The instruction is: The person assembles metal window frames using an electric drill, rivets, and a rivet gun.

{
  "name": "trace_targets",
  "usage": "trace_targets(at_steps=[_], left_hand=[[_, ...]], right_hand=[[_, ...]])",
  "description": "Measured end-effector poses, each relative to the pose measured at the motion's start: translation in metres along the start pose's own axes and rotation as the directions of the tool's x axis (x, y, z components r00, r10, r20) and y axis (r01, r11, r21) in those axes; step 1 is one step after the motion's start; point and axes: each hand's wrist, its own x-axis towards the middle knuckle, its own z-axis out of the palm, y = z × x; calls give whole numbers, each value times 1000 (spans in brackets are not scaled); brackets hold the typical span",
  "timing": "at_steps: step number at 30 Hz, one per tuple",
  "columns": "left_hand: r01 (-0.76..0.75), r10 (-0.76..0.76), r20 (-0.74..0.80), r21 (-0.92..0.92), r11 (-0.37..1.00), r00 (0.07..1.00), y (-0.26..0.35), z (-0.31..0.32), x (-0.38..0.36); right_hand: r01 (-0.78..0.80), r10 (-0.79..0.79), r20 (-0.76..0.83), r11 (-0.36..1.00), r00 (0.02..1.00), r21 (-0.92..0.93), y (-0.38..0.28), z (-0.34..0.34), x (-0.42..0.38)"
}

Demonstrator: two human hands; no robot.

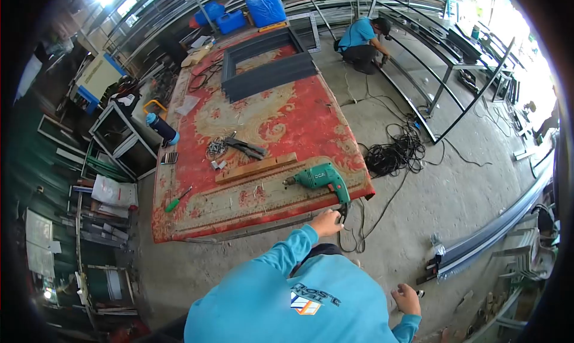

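A green electric drill (pixel 318 177) lies on its side near the front right corner of the cloth-covered table, its chuck pointing left. My left hand (pixel 327 223) is at the table's front edge, right by the base of the drill's handle and its black cord. Its fingers are curled; whether they grip the cord is hard to see. Low at my right side, away from the table, hangs my right hand (pixel 407 299) with fingers bent. A small dark and light object (pixel 420 294) shows at its fingertips, too small to name.
On the red patterned table (pixel 239 193) are a wooden strip (pixel 257 168), pliers (pixel 245 147), a heap of screws (pixel 216 146), a green screwdriver (pixel 178 200), a bottle (pixel 162 129) and a dark frame (pixel 266 68). Tangled cable (pixel 394 154) covers floor at right. A co-worker (pixel 360 43) crouches beyond.
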Motion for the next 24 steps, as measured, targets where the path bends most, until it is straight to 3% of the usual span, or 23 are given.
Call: trace_targets(at_steps=[2, 8, 10, 13, 15, 16, 17, 19, 20, 21, 23, 24], left_hand=[[7, -6, 152, -5, 1000, 988, 6, -10, 10], [-79, 74, 351, 2, 997, 933, 26, 24, 39], [-67, 85, 481, -55, 996, 872, 36, 39, 50], [-93, 125, 555, -86, 992, 822, 56, 55, 74], [-97, 133, 580, -93, 991, 804, 68, 65, 95], [-92, 127, 599, -90, 992, 791, 75, 69, 109], [-112, 165, 612, -125, 986, 773, 80, 70, 123], [-148, 211, 515, -161, 976, 830, 89, 67, 155], [-177, 240, 431, -182, 967, 870, 90, 66, 166], [-255, 292, 230, -179, 950, 928, 80, 74, 181], [-205, 206, 5, 75, 976, 979, 90, 39, 207], [-101, 121, -120, 158, 982, 985, 88, 27, 220]], right_hand=[[-25, 24, 24, 999, 999, 38, -3, -21, -1], [-57, 54, 55, 997, 997, 48, 12, -38, 21], [-52, 48, 64, 996, 997, 66, 14, -39, 33], [-60, 42, 110, 983, 993, 175, 21, -49, 54], [-83, 32, 136, 920, 990, 383, 34, -58, 73], [-84, 40, 124, 926, 991, 369, 43, -64, 82], [-167, 119, 125, 836, 985, 522, 51, -67, 89], [-265, 251, 125, 669, 960, 694, 94, -51, 109], [-273, 269, 112, 689, 957, 672, 130, -36, 118], [-285, 290, 103, 702, 951, 653, 160, -26, 117], [-415, 365, 198, 817, 910, 400, 194, -28, 99], [-415, 365, 198, 815, 910, 404, 256, 6, 92]])
